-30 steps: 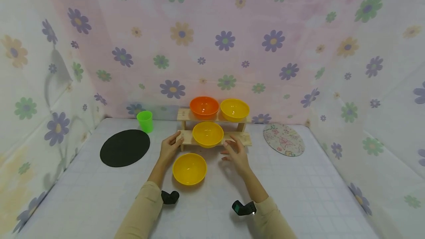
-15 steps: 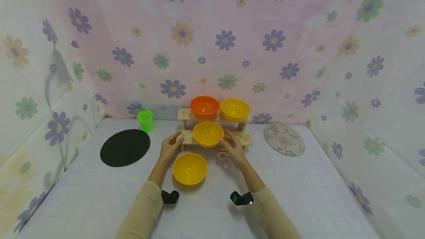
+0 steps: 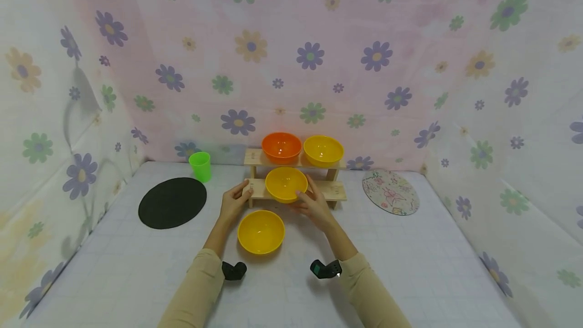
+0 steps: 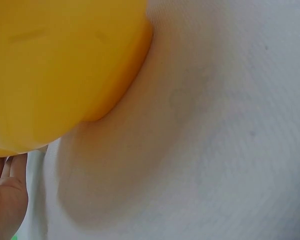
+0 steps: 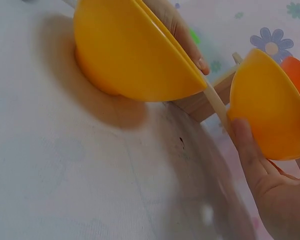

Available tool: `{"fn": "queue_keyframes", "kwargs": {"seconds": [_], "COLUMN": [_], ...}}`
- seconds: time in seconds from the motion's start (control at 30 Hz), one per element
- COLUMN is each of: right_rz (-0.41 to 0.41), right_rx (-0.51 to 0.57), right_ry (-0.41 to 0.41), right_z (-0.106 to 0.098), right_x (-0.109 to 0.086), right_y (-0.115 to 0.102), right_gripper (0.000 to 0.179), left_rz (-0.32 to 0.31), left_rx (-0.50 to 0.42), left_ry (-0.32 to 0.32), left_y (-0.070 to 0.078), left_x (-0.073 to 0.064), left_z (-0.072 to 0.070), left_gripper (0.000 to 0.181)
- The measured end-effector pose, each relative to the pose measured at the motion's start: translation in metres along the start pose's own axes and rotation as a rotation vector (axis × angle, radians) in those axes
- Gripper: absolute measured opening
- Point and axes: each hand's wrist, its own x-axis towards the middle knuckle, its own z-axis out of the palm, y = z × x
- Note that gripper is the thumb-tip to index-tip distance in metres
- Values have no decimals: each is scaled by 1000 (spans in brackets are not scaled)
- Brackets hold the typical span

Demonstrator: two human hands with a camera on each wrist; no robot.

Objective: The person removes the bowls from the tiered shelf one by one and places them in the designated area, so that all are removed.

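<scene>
On the two-tier wooden rack [image 3: 330,190], a yellow bowl [image 3: 286,184] sits on the lower board. My right hand [image 3: 315,211] holds this bowl at its right side, with the thumb toward the front and fingers reaching round the far side. In the right wrist view, the right hand [image 5: 282,202] has its thumb against the bowl's outer wall [image 5: 265,110]. My left hand [image 3: 232,205] grips the left end of the lower board, thumb near its front edge. Between my forearms a second yellow bowl [image 3: 261,233] stands on the table; it fills much of the left wrist view.
The rack's upper board carries an orange bowl [image 3: 281,148] and another yellow bowl [image 3: 324,151]. To the left lie a green cup [image 3: 200,167] and a black oval mat [image 3: 172,203]. A patterned round mat [image 3: 390,192] lies at the right. Flowered cloth walls enclose the table.
My right hand has moved left from beside the lower-board bowl to take hold of its right side. The left hand stays on the rack's left end, and the bowls keep their places.
</scene>
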Motion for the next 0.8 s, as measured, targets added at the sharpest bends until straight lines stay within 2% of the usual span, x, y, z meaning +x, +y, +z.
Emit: {"fn": "queue_keyframes", "kwargs": {"seconds": [0.27,0.43,0.63,0.8], "right_rz": [-29,-27,-43,-36], "right_rx": [4,0,20,22], "right_ry": [24,38,32,32], "right_z": [5,6,2,-3], "right_x": [0,-7,-13,-19], "right_y": [-1,0,0,0], "right_gripper": [73,73,75,73], "left_rz": [-32,-39,-18,-31], "left_rx": [-30,-41,10,-23], "left_ry": [-31,-16,13,2], "left_y": [25,17,1,8], "left_x": [-11,-7,-1,-3], "left_z": [0,0,0,0], "left_gripper": [45,45,46,45]}}
